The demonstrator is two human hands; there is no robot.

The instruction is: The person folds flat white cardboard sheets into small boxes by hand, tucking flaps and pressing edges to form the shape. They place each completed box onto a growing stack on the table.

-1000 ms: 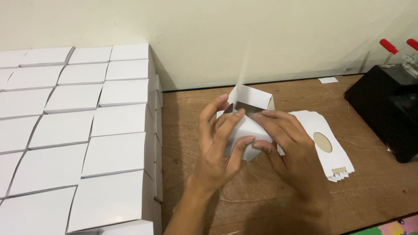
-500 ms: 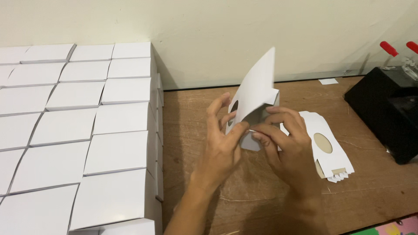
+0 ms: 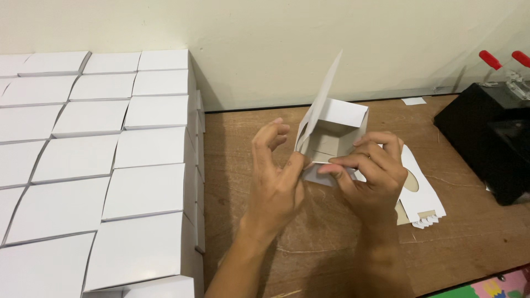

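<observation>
Stacked closed white boxes (image 3: 138,160) fill the left of the frame. At centre, the left hand (image 3: 276,182) pinches a lower flap of a half-folded white carton (image 3: 334,129) — one tall flap stands upright. The right hand (image 3: 372,176) grips the carton's near edge, over a pile of flat blanks (image 3: 422,196). A black device (image 3: 486,140) sits far right.

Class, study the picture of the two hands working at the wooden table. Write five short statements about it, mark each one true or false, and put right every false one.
1. Both hands, the left hand and right hand, hold a small white box. True.
2. The box's lid flap is shut flat. False: it stands up, open.
3. Finished white boxes are stacked on the person's left. True.
4. The flat blanks lie left of the hands. False: they lie under and right of the right hand.
5. The table is glass. False: brown wood.
</observation>
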